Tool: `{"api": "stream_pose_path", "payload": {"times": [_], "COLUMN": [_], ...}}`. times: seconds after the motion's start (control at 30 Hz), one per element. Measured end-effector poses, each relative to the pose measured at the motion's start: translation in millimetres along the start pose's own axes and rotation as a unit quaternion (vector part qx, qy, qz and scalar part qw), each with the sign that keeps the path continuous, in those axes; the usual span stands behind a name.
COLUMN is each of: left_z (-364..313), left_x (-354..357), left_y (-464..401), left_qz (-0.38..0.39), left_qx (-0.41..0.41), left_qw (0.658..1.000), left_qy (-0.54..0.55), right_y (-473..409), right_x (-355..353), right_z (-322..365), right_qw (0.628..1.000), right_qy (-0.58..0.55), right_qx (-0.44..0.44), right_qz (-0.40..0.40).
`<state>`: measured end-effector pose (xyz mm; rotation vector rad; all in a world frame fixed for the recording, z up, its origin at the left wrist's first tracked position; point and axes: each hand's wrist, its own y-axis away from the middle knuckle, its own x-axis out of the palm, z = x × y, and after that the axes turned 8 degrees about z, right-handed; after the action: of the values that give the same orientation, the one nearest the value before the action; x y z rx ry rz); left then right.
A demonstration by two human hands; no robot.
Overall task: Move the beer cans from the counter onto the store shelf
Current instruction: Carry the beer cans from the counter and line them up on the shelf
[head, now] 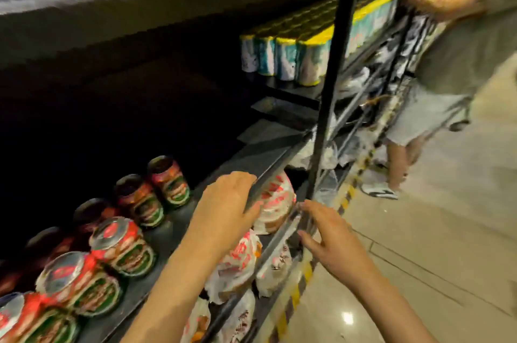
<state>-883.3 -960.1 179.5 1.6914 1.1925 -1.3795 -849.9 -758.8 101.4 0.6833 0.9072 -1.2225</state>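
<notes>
Both my hands are low at the front edge of the store shelf (268, 163), and neither grip holds a can. My left hand (223, 208) rests on that edge, fingers loosely bent over it and closed on nothing. My right hand (333, 242) hangs just in front of the edge with fingers spread wide, empty too; the blur keeps me from saying whether it touches the rail.

Taking the shelf edge as landmark: the beer cans (112, 256) already stocked stand just behind it, to the left of my left hand, red and green, upright in rows running back into the dark. Bagged goods (275, 202) sit under the edge, beneath both hands. Further along the same shelf, past a black upright post (333, 77), stand yellow-topped cans (285, 57), and another person (453, 63) reaches at them.

No tabletop shows, so the cans left to fetch lie out of view. I judge my left hand nearer the stocked row; the open shelf floor lies beyond it.
</notes>
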Motion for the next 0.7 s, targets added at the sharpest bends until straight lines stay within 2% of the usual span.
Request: {"api": "stream_pose_path", "payload": {"times": [0.13, 0.3, 0.4, 0.53, 0.7], "left_z": [-111, -250, -339, -458, -562], "left_x": [49, 107, 141, 176, 212], "left_y": [2, 49, 105, 197, 291], "left_qz": [0.088, 0.168, 0.247, 0.308, 0.357], "left_qx": [0.197, 0.371, 0.434, 0.508, 0.516], "left_qw": [0.976, 0.913, 0.866, 0.801, 0.771], "left_qy": [0.038, 0.029, 0.037, 0.073, 0.112], "right_y": [133, 328, 450, 602, 737], "right_x": [-32, -44, -48, -48, -41], "right_z": [-59, -99, -93, -70, -62], "right_qw": [0.98, 0.915, 0.853, 0.771, 0.703], "right_qy": [0.092, 0.089, 0.063, 0.03, -0.018], "right_qx": [0.149, 0.366, 0.489, 0.601, 0.676], "right_qz": [-0.096, -0.143, -0.172, -0.211, -0.218]}}
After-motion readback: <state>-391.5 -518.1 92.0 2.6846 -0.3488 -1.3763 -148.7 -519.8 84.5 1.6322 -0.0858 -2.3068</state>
